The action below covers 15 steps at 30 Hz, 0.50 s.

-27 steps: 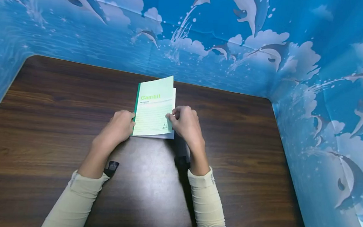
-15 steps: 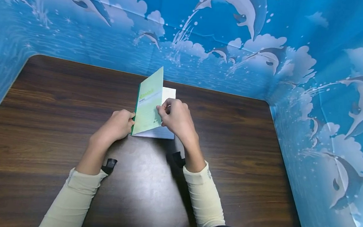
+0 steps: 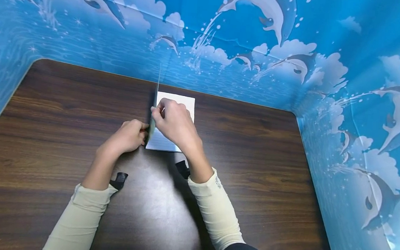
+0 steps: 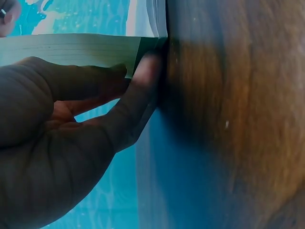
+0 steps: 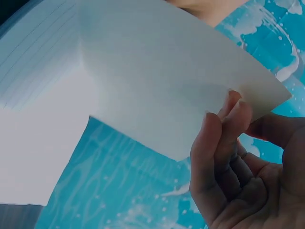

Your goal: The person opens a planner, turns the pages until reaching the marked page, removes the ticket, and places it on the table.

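Note:
A thin notebook (image 3: pixel 169 141) lies near the table's far edge, its green front cover (image 5: pixel 143 81) standing almost upright along the left spine. Beneath the raised cover shows a white lined page (image 5: pixel 38 143). My right hand (image 3: pixel 175 123) pinches the cover's free edge between thumb and fingers; the right wrist view shows the fingers against its blank inner side. At the spine, my left hand (image 3: pixel 129 135) holds the notebook's left edge, with a fingertip low by the tabletop in the left wrist view. The cover's printed face is turned away from the head view.
The dark wood-grain table (image 3: pixel 269 176) spreads around the notebook. A blue curtain (image 3: pixel 121 50) printed with dolphins hangs behind it and along the right side. Black straps with small cameras (image 3: pixel 118 181) sit at both wrists.
My right hand has swung the cover from nearly flat up and leftward to almost upright, uncovering the lined page. The left hand has stayed at the spine.

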### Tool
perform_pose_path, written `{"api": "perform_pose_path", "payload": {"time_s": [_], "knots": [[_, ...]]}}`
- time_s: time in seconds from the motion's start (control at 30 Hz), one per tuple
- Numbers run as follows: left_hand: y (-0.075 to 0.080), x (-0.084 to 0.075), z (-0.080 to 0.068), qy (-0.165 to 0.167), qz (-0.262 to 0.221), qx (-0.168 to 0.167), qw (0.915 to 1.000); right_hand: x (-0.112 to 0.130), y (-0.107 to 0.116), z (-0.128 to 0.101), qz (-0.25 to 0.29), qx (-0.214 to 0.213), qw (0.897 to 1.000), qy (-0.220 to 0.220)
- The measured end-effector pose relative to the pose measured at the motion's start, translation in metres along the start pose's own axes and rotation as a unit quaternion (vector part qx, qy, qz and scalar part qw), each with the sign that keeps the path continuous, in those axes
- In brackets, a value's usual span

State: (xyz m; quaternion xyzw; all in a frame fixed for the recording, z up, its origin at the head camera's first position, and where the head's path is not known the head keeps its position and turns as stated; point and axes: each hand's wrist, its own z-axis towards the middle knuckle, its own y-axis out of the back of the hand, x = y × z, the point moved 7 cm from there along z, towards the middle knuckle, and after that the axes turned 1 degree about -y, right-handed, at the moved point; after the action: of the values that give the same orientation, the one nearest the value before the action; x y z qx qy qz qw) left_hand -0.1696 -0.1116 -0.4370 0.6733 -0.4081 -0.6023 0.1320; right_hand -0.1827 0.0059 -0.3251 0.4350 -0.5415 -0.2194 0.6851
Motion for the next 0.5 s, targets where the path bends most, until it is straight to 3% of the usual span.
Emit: {"api": "perform_pose_path", "payload": {"time_s": [0.2, 0.5], "knots": [[0.006, 0.006, -0.003, 0.008, 0.003, -0.009, 0.9999, 0.016, -0.011, 0.007, -0.024, 0.016, 1.000, 0.009], [0.019, 0.011, -0.014, -0.028, -0.034, -0.044, 0.9981, 0.036, -0.034, 0.017, -0.043, 0.044, 0.998, 0.022]]}}
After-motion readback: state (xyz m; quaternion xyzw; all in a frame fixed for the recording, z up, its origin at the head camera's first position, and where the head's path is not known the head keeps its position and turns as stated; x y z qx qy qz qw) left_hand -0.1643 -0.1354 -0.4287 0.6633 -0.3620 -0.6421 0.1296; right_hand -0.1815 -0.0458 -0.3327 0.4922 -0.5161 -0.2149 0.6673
